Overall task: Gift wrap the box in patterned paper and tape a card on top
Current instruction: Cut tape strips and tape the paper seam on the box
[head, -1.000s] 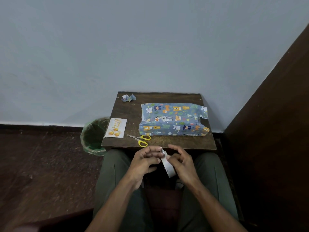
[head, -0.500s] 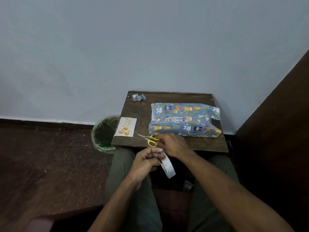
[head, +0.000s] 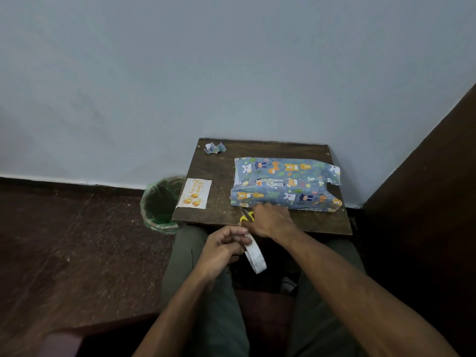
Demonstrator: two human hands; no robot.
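The box [head: 284,185], wrapped in blue animal-patterned paper with a loose flap at its right end, lies on the small brown table [head: 219,173]. A birthday card [head: 194,193] with gold balloons lies at the table's left edge. My left hand [head: 222,249] grips a white tape roll [head: 255,255] over my lap. My right hand [head: 270,219] is on the yellow-handled scissors [head: 247,215] at the table's front edge, fingers curled over the handles. The blades are mostly hidden.
A crumpled scrap of wrapping paper [head: 214,147] lies at the table's back left corner. A green-lined bin [head: 161,204] stands on the floor left of the table. A dark wooden panel [head: 425,202] rises on the right, a pale wall behind.
My right hand left the tape roll and reached forward onto the scissors at the table's front edge. The left hand still holds the roll. The view shifted a little.
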